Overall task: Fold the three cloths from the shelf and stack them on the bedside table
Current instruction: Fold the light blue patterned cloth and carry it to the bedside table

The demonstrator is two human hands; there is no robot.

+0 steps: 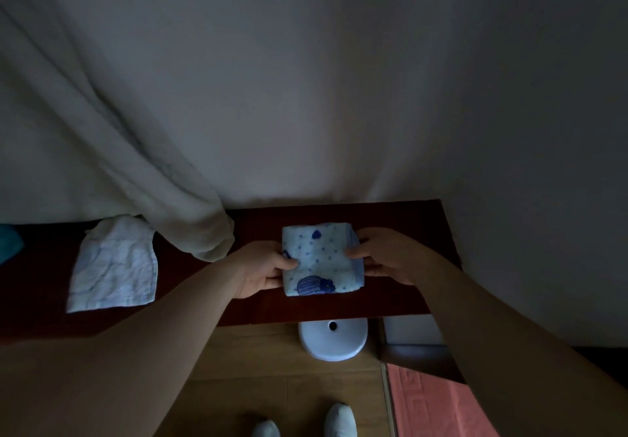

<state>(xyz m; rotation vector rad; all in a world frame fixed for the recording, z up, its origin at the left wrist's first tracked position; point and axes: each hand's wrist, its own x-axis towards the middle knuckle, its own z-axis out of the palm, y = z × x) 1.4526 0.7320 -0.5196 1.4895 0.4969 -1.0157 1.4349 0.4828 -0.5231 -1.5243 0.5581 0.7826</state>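
Folded cloth [322, 259] on shelf [401, 232], flat cloth [114, 266] well left, curtain [163, 195] between, behind.

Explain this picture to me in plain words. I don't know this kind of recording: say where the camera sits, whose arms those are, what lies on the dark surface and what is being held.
There is no machine here. A person wears a wide-angle camera on the head, looking forward and down, so the two bare arms reaching in are their own.

The left hand and right hand each grip one side of a folded blue-patterned cloth, which sits at the dark wooden surface.

Further left on that surface lies a crumpled white cloth, not neatly folded. A pale curtain hangs down and ends between the two cloths. At the far left edge something teal shows; the light is too dim to say what it is.

Below, on the wooden floor, stands a white stool.
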